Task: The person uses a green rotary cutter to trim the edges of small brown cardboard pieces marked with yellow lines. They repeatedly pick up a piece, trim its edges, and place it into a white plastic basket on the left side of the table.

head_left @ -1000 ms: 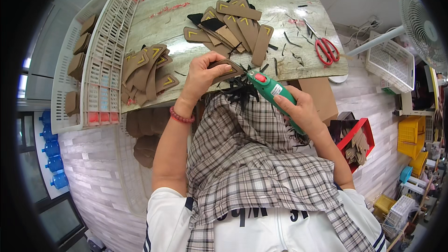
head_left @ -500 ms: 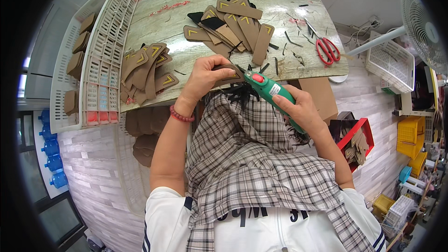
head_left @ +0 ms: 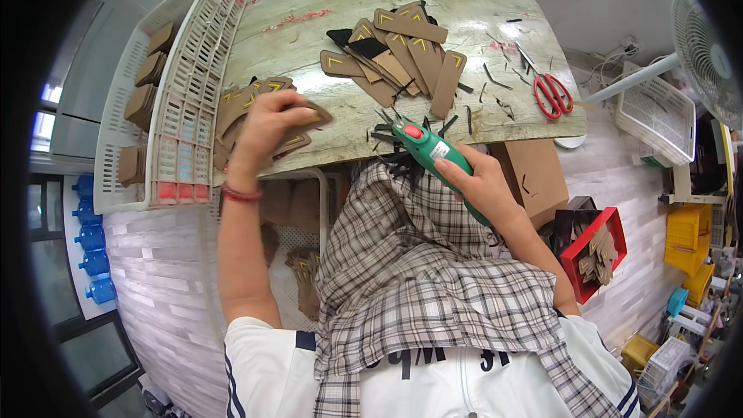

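My left hand (head_left: 267, 128) is closed on a brown strap-like piece (head_left: 320, 114), held over the left pile of brown pieces (head_left: 231, 112). In my right hand (head_left: 486, 184) is a green handheld electric cutter (head_left: 426, 149) with a red button. Its tip points up and left over the table's near edge, apart from the piece. Black trimmed strips (head_left: 401, 161) lie on the plaid apron (head_left: 418, 294) and the table edge just below the tip. Farther back sits a second pile of brown pieces (head_left: 422, 58) with yellow chevron marks and some black ends.
Red-handled scissors (head_left: 552, 98) lie among black scraps at the right of the table (head_left: 302, 46). A white slatted basket (head_left: 186, 101) with brown stacks stands left. A cardboard box (head_left: 534, 174), a red box of brown pieces (head_left: 617, 224) and a fan (head_left: 700, 46) are at right.
My left hand has moved left with the brown piece, away from the cutter's tip to the left pile. My right hand still holds the cutter, slightly shifted left.
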